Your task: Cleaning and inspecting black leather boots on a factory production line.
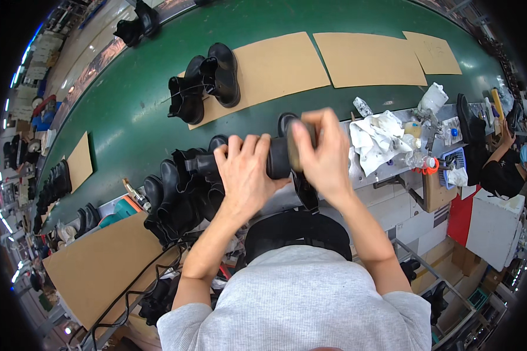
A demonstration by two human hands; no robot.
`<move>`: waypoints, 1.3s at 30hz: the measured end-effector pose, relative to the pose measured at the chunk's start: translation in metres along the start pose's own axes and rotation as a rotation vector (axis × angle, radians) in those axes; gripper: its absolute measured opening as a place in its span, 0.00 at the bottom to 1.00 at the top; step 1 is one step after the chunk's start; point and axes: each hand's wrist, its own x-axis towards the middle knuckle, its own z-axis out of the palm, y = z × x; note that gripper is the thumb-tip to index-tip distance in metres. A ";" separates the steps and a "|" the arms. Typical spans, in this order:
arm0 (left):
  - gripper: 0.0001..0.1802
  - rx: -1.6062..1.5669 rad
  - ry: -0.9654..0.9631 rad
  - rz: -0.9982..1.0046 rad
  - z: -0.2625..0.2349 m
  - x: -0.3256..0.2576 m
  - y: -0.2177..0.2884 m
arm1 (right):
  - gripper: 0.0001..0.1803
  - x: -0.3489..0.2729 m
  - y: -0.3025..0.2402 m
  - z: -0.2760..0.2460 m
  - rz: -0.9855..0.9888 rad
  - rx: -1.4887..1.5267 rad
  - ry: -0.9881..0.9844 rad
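A black leather boot [280,158] lies sideways in front of me, its shaft end toward the left. Wrapped over its top is my left hand [246,167], fingers bent and thumb toward the toe end. My right hand [325,161], smeared by motion, grips a dark oval brush [295,146] with a tan edge against the boot's right end. Its exact shape is blurred and partly covered by my fingers. Behind the hands, the rounded toe of another black boot [285,121] shows. More black boots [181,193] stand close together at my left.
Across the green conveyor [140,123] lie cardboard sheets [284,64], with a pair of black boots [223,76] on the nearest one. A white cloth [380,137], bottles and a blue basket [452,167] sit on the right-hand ledge. At the far right, a co-worker's arm [500,146] reaches toward the line.
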 end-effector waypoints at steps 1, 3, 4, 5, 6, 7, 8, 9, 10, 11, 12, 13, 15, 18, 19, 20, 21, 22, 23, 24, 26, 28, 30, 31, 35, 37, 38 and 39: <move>0.40 -0.006 0.000 -0.035 -0.001 0.001 0.000 | 0.08 -0.017 -0.004 0.000 -0.048 0.025 -0.009; 0.41 0.019 0.029 0.013 0.002 0.002 0.001 | 0.09 -0.017 0.000 0.006 -0.071 -0.021 -0.036; 0.41 0.009 0.017 0.006 -0.001 0.005 0.002 | 0.10 -0.005 0.005 0.010 -0.056 -0.044 -0.036; 0.41 -0.001 0.006 0.000 -0.003 0.007 0.003 | 0.11 0.012 0.011 0.014 -0.041 -0.066 -0.035; 0.40 -0.003 -0.020 0.003 -0.003 0.010 0.002 | 0.12 0.027 0.016 0.020 0.000 -0.070 -0.016; 0.40 -0.004 -0.018 0.011 -0.002 0.010 0.004 | 0.12 0.034 0.020 0.021 -0.024 -0.114 0.078; 0.40 -0.014 -0.017 0.033 -0.001 0.006 0.008 | 0.11 0.036 0.024 0.015 -0.017 -0.074 0.117; 0.40 -0.018 -0.016 0.040 -0.001 0.003 0.006 | 0.11 0.037 0.029 0.012 -0.013 -0.027 0.142; 0.42 -0.004 -0.005 0.004 -0.002 0.000 0.004 | 0.09 0.025 0.015 0.002 0.015 -0.022 0.091; 0.42 -0.002 -0.006 -0.010 0.000 0.000 0.000 | 0.09 0.011 0.003 -0.002 0.070 0.061 0.015; 0.42 -0.011 0.017 0.003 0.001 0.002 0.000 | 0.09 -0.006 0.002 0.001 0.038 0.075 -0.042; 0.42 -0.020 0.040 0.014 0.002 0.002 0.001 | 0.09 -0.015 0.001 0.006 0.007 0.089 -0.099; 0.42 -0.014 0.023 0.020 0.003 0.002 0.004 | 0.09 0.006 0.008 0.004 0.108 0.002 -0.171; 0.42 -0.018 -0.060 0.029 -0.004 0.006 0.005 | 0.12 0.041 0.040 0.013 -0.031 -0.252 0.130; 0.42 -0.014 -0.058 0.030 -0.006 0.003 0.002 | 0.12 0.047 0.057 0.007 -0.027 -0.262 0.180; 0.43 -0.005 -0.052 0.020 -0.009 -0.002 0.000 | 0.12 0.048 0.080 -0.005 -0.017 -0.301 0.179; 0.43 0.001 -0.046 0.010 -0.011 -0.004 -0.002 | 0.13 0.044 0.106 -0.020 0.017 -0.338 0.185; 0.45 0.011 -0.074 -0.010 -0.012 -0.007 -0.005 | 0.14 0.034 0.124 -0.036 0.069 -0.436 0.153; 0.45 -0.006 -0.084 -0.006 -0.011 -0.003 -0.007 | 0.14 0.025 0.147 -0.051 0.104 -0.592 0.097; 0.46 -0.012 -0.108 0.020 -0.014 0.000 -0.005 | 0.14 0.018 0.169 -0.060 0.192 -0.625 0.033; 0.49 -0.043 -0.159 0.111 -0.018 0.003 -0.008 | 0.15 0.004 0.211 -0.065 0.268 -0.663 -0.024; 0.40 -0.080 -0.196 0.168 -0.025 0.003 -0.016 | 0.16 0.004 0.219 -0.063 0.263 -0.655 -0.077; 0.27 -0.095 -0.219 0.169 -0.027 0.004 -0.017 | 0.16 -0.007 0.216 -0.066 0.215 -0.718 -0.064; 0.22 -0.106 -0.169 0.094 -0.023 0.002 -0.018 | 0.17 -0.012 0.205 -0.066 0.150 -0.773 -0.063; 0.07 -0.154 0.026 -0.018 -0.011 0.000 -0.017 | 0.22 -0.062 0.186 -0.082 0.148 -0.438 -0.216; 0.06 -0.136 0.086 0.005 -0.005 0.000 -0.016 | 0.24 -0.084 0.185 -0.080 0.333 -0.542 -0.322; 0.05 -0.194 0.025 -0.013 -0.005 -0.001 -0.018 | 0.24 -0.088 0.182 -0.073 0.355 -0.596 -0.264; 0.05 -0.211 0.021 0.010 -0.005 0.001 -0.015 | 0.24 -0.093 0.192 -0.070 0.370 -0.608 -0.241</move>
